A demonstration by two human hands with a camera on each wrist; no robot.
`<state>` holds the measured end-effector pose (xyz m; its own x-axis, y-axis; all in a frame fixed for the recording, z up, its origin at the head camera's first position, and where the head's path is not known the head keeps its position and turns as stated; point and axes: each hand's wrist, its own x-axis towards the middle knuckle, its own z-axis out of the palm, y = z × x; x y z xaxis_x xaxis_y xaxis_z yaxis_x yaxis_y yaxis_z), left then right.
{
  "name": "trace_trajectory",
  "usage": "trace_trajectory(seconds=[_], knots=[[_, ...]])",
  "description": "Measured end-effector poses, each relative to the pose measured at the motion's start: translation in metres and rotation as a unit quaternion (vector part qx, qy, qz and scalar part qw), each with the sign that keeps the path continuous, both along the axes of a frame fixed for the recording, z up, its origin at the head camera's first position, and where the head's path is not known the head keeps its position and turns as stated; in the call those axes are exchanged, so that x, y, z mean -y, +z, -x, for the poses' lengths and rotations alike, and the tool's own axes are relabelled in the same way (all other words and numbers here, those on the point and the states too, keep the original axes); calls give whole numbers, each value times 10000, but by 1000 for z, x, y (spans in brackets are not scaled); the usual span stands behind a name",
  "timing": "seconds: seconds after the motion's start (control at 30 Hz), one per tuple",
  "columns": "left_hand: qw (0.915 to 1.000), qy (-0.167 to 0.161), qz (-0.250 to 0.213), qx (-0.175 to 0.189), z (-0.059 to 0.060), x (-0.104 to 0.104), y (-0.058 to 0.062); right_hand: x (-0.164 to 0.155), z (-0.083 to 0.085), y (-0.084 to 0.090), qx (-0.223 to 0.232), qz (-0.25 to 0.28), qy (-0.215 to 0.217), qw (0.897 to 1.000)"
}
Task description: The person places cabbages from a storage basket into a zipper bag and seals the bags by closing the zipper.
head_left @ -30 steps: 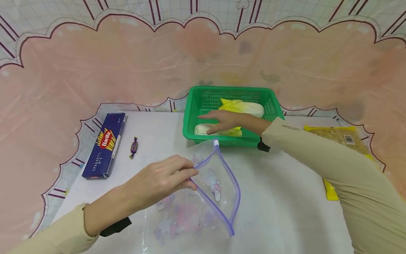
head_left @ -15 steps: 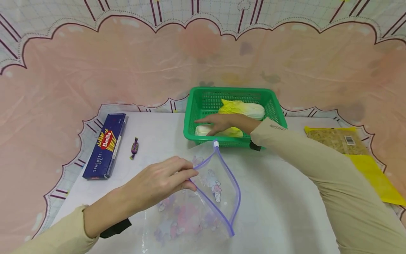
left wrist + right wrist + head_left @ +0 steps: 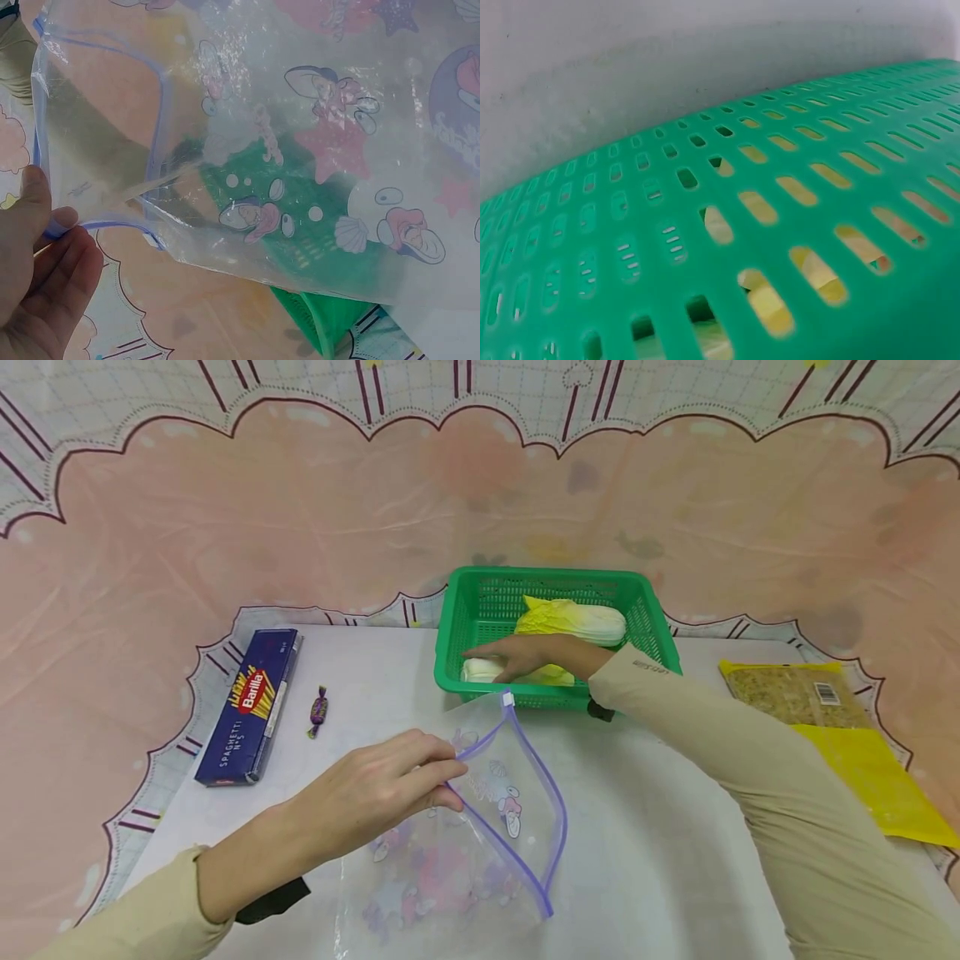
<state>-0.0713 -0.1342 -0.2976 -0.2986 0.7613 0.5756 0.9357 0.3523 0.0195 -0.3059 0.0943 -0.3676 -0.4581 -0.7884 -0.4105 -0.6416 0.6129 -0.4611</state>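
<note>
Head view: left hand (image 3: 375, 793) pinches the purple-edged rim of a clear printed zip bag (image 3: 480, 827), its mouth held open above the white tabletop (image 3: 660, 827); right hand (image 3: 525, 656) rests fingers nearly straight on the nearer pale cabbage (image 3: 483, 670) inside the green perforated plastic basket (image 3: 645, 602); a second cabbage (image 3: 573, 618) lies behind.
Left wrist view: fingers (image 3: 52, 277) grip the bag's rim; glossy crinkled film (image 3: 315, 150), cartoon print.
Right wrist view: slotted basket wall (image 3: 630, 247); yellow leaf through the slots; hand unseen.

Right hand (image 3: 525, 656) settled lower onto near cabbage (image 3: 487, 670) — forearm swung leftward
</note>
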Motion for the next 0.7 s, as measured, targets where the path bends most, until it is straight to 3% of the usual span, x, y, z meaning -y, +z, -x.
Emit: trace_trajectory(seconds=[0.27,0.5,0.7], knots=[[10000,19,12,27,-1,1,-1,0,2,-7,-20,419,109,9991],[10000,36,21,59,0,1,-1,1,1,2,-501,926,-528,9930],[10000,28,16,74,0,1,-1,-4,0,24,-1022,1313,-928,9817]])
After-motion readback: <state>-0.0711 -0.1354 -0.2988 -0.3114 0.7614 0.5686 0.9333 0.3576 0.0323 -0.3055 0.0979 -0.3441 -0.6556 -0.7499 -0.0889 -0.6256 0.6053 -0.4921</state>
